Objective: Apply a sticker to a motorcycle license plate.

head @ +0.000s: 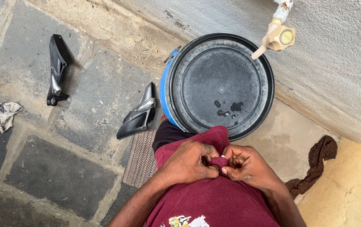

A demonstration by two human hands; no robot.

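A: Maroon cotton, that's what both hands are on. The person's maroon cotton T-shirt (210,197), near edge of view, hem bunched up at the middle.

B: Hand states?

A: Left hand (191,162) clenched on a fold of the shirt hem, thumb and fingers pinching. Right hand (247,166) pinching the same small knot of cloth from the right, fingertips touching the left hand's. Both grasping the shirt, nothing else.

B: How far along?

A: My read: mid-way through gathering or twisting the hem. A small wad is pinched between the hands; the rest of the shirt hangs loose. Can't tell if it's wet.

B: Shirt look?

A: Soft, wrinkled, a pale printed patch at the very near edge. Dark trousers (168,134) show just beyond the hem.

B: Surroundings, quick.

A: Just beyond the hands, a blue plastic drum with a round black lid (218,84), a few dark wet spots on the lid. Beige plastic tap (277,38) sticks out of the grey plastered wall (336,54) over the drum's far right. Two black plastic motorcycle side panels on the stone-paved floor (42,164): one just left of the drum (138,113), one far left (56,69). Brown woven mat (140,157) under the nearer panel's end. Pale crumpled rag (5,114) at the left edge, dark brown rag (315,162) on the right.
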